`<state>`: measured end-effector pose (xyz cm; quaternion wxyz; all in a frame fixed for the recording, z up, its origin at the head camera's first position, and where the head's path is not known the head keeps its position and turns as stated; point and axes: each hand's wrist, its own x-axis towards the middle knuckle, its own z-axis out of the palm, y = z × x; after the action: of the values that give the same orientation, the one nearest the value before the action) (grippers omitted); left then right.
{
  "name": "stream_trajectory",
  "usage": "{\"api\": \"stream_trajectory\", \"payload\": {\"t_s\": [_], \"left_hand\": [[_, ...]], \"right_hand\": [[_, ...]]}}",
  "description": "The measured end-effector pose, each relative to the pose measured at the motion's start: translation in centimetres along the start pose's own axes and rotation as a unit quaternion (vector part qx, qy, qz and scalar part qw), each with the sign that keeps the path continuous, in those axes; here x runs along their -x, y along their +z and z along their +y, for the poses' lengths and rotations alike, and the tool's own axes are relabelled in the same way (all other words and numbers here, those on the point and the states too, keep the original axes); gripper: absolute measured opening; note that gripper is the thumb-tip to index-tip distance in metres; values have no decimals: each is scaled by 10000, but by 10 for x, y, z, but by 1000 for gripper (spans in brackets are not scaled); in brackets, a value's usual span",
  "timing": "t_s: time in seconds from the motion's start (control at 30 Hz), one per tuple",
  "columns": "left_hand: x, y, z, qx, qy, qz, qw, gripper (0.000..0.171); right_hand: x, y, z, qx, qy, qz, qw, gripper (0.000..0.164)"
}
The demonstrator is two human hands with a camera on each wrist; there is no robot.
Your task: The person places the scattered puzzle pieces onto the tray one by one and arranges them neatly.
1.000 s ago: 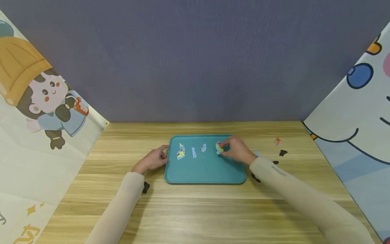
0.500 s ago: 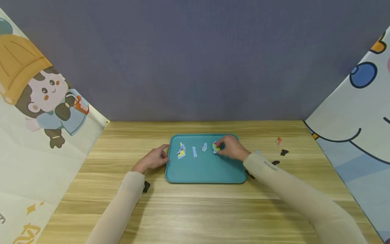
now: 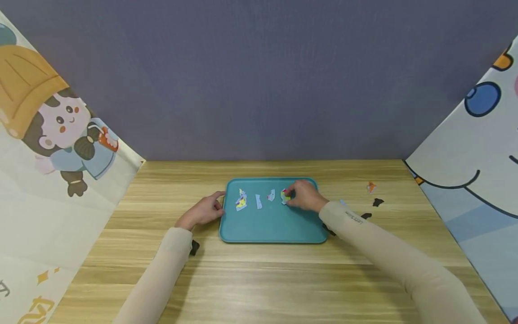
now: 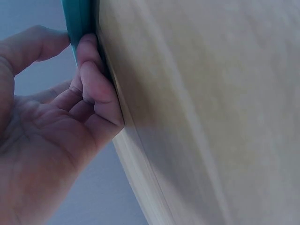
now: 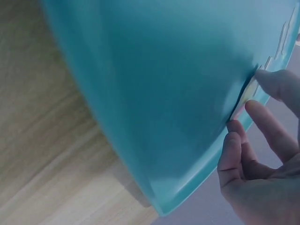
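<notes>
My right hand (image 3: 306,196) is over the right part of a teal tray (image 3: 267,229). Between its thumb and fingers is a flat, irregular puzzle piece (image 3: 283,197) with yellow, red and pale blue print; in the right wrist view that puzzle piece (image 5: 243,97) lies low over the tray floor. My left hand (image 3: 203,211) grips the tray's left edge, its fingers curled against the rim in the left wrist view. Left of the held piece lie a small pale blue piece with red (image 3: 271,195), a narrow pale blue strip (image 3: 258,201) and a yellow and purple piece (image 3: 241,200).
On the wooden table (image 3: 259,279), right of the tray, lie an orange piece (image 3: 371,187), a black piece (image 3: 378,202) and a few others, partly behind the right sleeve. Another black piece (image 3: 194,247) is beside the left sleeve. A grey-blue panel (image 3: 267,81) stands behind.
My right hand has slid the puzzle piece a little left on the tray, closer to the small blue and red piece. The left hand stays at the tray's edge.
</notes>
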<state>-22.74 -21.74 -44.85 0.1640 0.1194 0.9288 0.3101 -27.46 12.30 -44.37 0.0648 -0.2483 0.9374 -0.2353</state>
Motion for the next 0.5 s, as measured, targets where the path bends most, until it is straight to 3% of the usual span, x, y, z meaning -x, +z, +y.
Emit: {"api": "stream_trajectory", "payload": {"t_s": [0.5], "left_hand": [[-1,0,-2,-29,16,9,10000,65]], "right_hand": [[4,0,-2,-33,-94,104,9999,22]]}}
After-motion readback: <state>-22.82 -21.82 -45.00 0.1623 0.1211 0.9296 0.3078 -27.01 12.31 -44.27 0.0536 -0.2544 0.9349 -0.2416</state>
